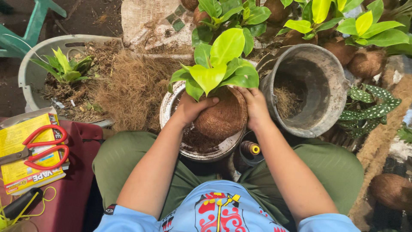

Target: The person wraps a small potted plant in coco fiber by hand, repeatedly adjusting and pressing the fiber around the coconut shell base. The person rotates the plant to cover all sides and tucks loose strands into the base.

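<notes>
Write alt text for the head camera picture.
Both hands, left hand and right hand, cup a brown fibre ball with a green leafy plant over a white bowl; red scissors lie left.

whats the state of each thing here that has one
left hand: gripping the fibre ball
right hand: gripping the fibre ball
fibre ball: upright, held over the white pot
white pot: open, soil inside
grey bucket: tilted, nearly empty
red scissors: lying shut on yellow box
</notes>
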